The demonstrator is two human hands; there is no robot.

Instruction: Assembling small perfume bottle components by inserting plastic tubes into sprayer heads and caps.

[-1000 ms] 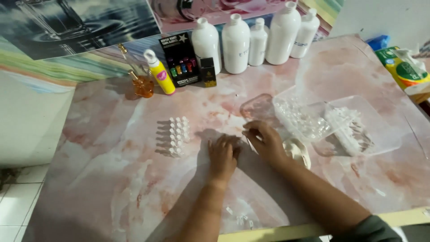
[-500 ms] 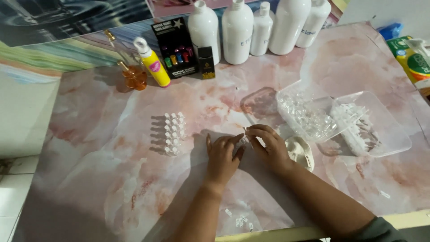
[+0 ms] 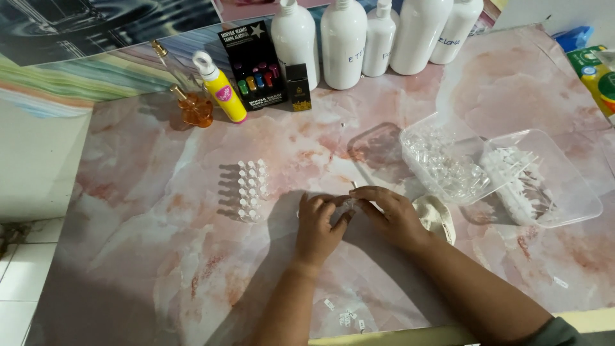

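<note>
My left hand (image 3: 318,225) and my right hand (image 3: 393,214) meet at the fingertips over a pink marbled table (image 3: 160,256). Between them they pinch a small clear vial (image 3: 348,205) with a thin white stem sticking up from it. To the left of my hands stand several small clear vials with white caps (image 3: 250,189) in neat rows. A clear plastic tray of empty vials (image 3: 443,160) and a second clear tray of white sprayer tops (image 3: 539,179) lie to the right of my right hand.
Several tall white bottles (image 3: 344,41) line the back edge, beside a black box of coloured vials (image 3: 255,65), a yellow bottle (image 3: 221,88) and an amber glass bottle (image 3: 192,106). A cream cloth (image 3: 437,215) lies by my right wrist. Small paper scraps (image 3: 346,316) sit near the front edge.
My hands have stayed together on the small vial, fingers shifting slightly. The camera view has tilted down a little.
</note>
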